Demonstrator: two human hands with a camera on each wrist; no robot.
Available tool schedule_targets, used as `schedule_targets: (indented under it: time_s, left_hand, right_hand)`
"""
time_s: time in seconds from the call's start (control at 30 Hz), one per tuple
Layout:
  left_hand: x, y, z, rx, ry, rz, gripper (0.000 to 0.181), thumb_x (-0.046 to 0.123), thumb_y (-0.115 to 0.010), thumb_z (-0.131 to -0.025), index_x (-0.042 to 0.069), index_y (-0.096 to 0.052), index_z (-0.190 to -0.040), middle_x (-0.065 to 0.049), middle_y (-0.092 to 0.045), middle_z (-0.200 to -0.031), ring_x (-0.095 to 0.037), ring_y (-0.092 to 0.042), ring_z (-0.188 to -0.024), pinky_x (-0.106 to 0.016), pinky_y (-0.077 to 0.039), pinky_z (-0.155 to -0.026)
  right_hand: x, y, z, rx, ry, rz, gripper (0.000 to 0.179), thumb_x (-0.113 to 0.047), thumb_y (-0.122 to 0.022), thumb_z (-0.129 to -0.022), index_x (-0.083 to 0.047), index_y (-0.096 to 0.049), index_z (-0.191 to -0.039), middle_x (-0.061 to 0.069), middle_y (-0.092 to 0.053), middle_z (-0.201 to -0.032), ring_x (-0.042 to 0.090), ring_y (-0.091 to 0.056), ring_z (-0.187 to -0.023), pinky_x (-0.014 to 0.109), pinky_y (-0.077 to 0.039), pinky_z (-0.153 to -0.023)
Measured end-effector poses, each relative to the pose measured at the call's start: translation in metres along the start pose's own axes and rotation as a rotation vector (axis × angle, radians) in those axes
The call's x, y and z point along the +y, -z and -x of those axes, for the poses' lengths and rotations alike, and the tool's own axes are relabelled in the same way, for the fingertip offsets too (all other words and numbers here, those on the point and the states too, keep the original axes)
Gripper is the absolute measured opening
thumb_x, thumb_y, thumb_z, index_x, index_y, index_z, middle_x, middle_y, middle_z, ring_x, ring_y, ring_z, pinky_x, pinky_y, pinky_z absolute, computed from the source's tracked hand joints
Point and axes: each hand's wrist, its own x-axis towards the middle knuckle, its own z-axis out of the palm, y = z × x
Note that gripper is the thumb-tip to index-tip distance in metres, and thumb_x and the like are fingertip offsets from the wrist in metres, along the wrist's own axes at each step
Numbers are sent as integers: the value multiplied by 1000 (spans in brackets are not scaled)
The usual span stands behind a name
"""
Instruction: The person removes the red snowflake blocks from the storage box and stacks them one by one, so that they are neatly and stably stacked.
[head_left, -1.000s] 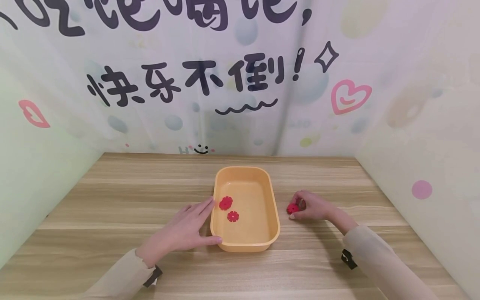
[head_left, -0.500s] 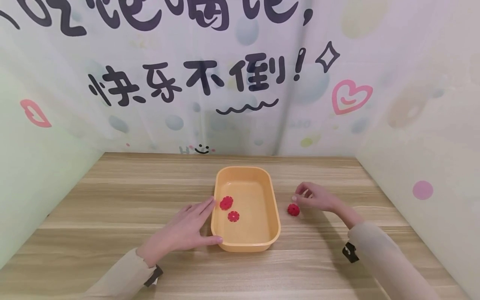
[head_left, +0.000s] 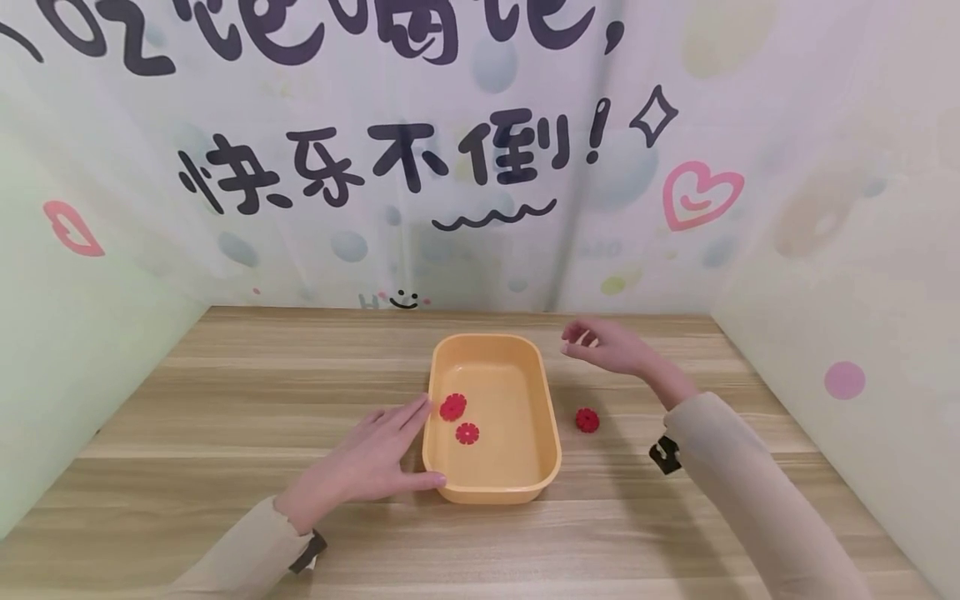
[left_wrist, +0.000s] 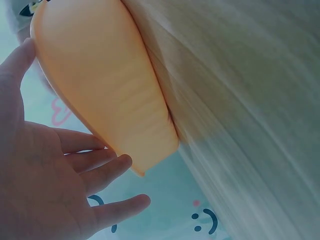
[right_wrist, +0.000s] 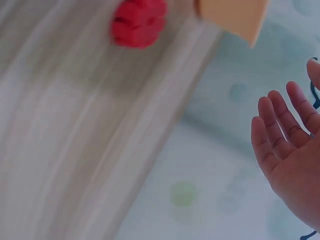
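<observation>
An orange-yellow plastic tub (head_left: pixel 495 493) stands on the wooden table. My left hand (head_left: pixel 367 462) rests against its left side, fingers straight along the rim and thumb at the near corner; the left wrist view shows the fingertips at the tub's wall (left_wrist: pixel 105 75). Inside the tub lie red flower-shaped plastic discs, a small group (head_left: pixel 452 407) and a single one (head_left: pixel 467 433). A small stack of the same red discs (head_left: pixel 587 420) sits on the table right of the tub. My right hand (head_left: pixel 611 344) is raised beyond that stack, holding nothing, its fingers loosely bent.
The wood-grain table (head_left: pixel 262 375) ends at a white printed curtain (head_left: pixel 480 258) at the back. Pale walls rise on both sides, the right one (head_left: pixel 847 292) beyond my right forearm.
My right hand has let go of the red disc stack and moved up and away toward the back of the table. The stack stays on the table. My left hand has not moved.
</observation>
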Motion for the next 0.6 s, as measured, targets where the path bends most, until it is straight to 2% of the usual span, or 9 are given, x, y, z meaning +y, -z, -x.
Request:
schedule_targets:
  time_s: [0.3, 0.6]
  left_hand:
    - [-1, -1, 0, 13, -11, 3, 95, 68, -48, -73, 2, -25, -138, -10, -22, -143, -25, -28, -124, -48, -23, -97]
    - [-2, -1, 0, 4, 4, -5, 95, 69, -46, -73, 4, -25, -139, -7, -22, -143, -24, -29, -124, -47, -23, -97]
  right_hand:
    - [-53, -3, -40, -127, 35, 28, 30, -25, -62, -83, -4, -56, -103, 4, -56, -94, 18, -54, -87, 33, -44, -76]
    - [-88, -26, -73, -244, 33, 59, 30, -24, -65, -79, -6, -58, -103, 1, -58, -87, 17, -54, -83, 27, -45, -71]
